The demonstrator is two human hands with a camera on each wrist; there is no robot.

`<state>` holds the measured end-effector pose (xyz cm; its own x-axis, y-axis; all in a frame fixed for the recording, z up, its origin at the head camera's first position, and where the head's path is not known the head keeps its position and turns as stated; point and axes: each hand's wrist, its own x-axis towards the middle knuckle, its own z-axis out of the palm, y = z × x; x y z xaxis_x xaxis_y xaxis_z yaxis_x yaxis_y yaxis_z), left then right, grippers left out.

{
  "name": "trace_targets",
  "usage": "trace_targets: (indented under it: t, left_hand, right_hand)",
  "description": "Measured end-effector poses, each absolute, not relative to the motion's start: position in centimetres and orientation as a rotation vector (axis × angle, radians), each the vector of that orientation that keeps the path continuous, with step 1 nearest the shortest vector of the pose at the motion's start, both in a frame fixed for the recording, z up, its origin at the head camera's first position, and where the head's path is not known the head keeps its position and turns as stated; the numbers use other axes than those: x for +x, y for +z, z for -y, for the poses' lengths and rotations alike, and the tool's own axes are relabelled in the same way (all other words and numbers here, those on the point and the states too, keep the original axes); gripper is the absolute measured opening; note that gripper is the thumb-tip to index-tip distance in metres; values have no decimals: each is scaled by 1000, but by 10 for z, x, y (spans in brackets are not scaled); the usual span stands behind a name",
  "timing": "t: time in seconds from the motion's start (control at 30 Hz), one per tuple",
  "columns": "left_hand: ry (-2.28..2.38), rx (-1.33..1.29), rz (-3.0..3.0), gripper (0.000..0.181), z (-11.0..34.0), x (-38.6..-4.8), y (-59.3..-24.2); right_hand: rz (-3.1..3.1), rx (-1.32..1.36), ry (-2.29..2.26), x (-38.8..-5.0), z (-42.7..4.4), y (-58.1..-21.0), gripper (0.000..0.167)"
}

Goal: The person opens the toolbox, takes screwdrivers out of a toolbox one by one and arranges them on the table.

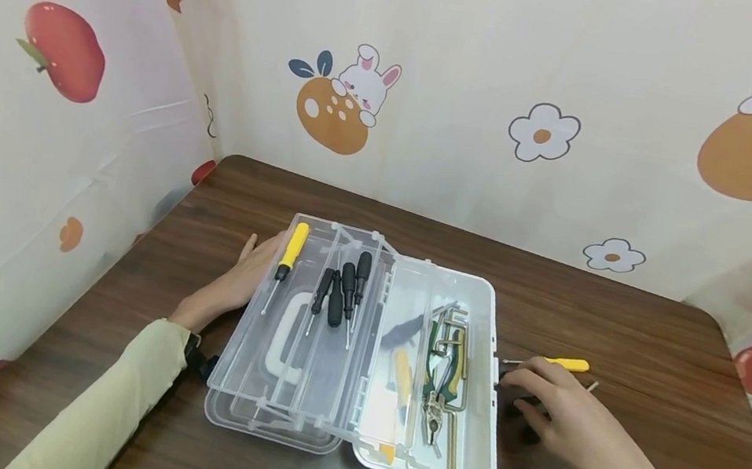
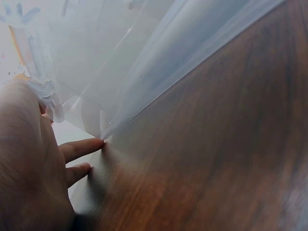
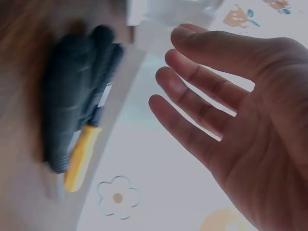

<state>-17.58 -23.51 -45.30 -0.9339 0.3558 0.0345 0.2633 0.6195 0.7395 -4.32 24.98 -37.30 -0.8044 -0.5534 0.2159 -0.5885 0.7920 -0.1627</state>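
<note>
A toolbox lies unfolded on the table, with a clear tray [image 1: 309, 384] over its lid and a white base [image 1: 485, 459]. On the tray are a yellow screwdriver [image 1: 294, 246] and several black-handled screwdrivers [image 1: 335, 300]. The base holds green-and-yellow pliers [image 1: 445, 382] and several hex keys [image 1: 451, 446]. My left hand [image 1: 255, 270] is at the tray's far left side, partly hidden behind it; two extended fingers [image 2: 84, 148] reach the clear plastic's edge. Beside the base's right wall, my right hand [image 1: 563, 410] hovers with parted fingers, apart from black-handled screwdrivers [image 3: 70, 103] on the table.
Another yellow-handled screwdriver [image 1: 569, 364] lies right of the toolbox on the brown wooden table [image 1: 670, 384]. A patterned curtain [image 1: 448, 117] rises behind the table's back edge and along both sides.
</note>
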Motion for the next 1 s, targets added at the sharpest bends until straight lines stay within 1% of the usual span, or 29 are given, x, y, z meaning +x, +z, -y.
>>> trace_targets:
  t: [0.13,0.23,0.3,0.33,0.37,0.4,0.47,0.5,0.53,0.63,0.77,0.93,1.0]
  left_hand:
    - [1193,519,-2726,64,237,-175,-455]
    - [1191,504,-2724,64,236,-175,-456]
    - [1193,496,-2725,65,235,-176,-456]
    - [1195,488,-2724,65,234,-176,-456]
    - [1194,488,-2724,65,233,-177,-456]
    - [1195,487,-2723,65,232,-177,-455]
    - [1196,496,-2719,65,230,-178,-454]
    - [1199,497,-2714,65,229,-178,-454]
    - [1194,500,-2717,65,229,-178,-454]
    - [1200,500,-2718,66,229,-177,-453]
    - [1203,481,-2716,67,231,-175,-452]
    - [1203,475,-2724,66,234,-172,-449]
    - [1201,476,-2729,66,236,-171,-448]
  right_hand:
    - [2735,908,301,-42,-236,-359,49]
    - [2658,943,307,-42,-227,-349,45]
    - [2594,998,337,-45,-221,-344,20]
    - [2561,1031,355,-46,-218,-343,11]
    - [2528,1072,384,-48,-214,-341,16]
    - [2493,1114,408,-51,-209,-340,26]
    - [2444,1188,443,-56,-198,-336,26]
    - [2419,1224,453,-59,-193,-334,17]
    - [2402,1255,456,-62,-187,-332,19]
    - [2400,1310,432,-69,-168,-323,52]
    - [2389,1441,341,-80,-143,-312,49]
    - [2296,1669,166,-99,-107,-298,53]
    - [2250,1735,114,-105,-92,-295,51]
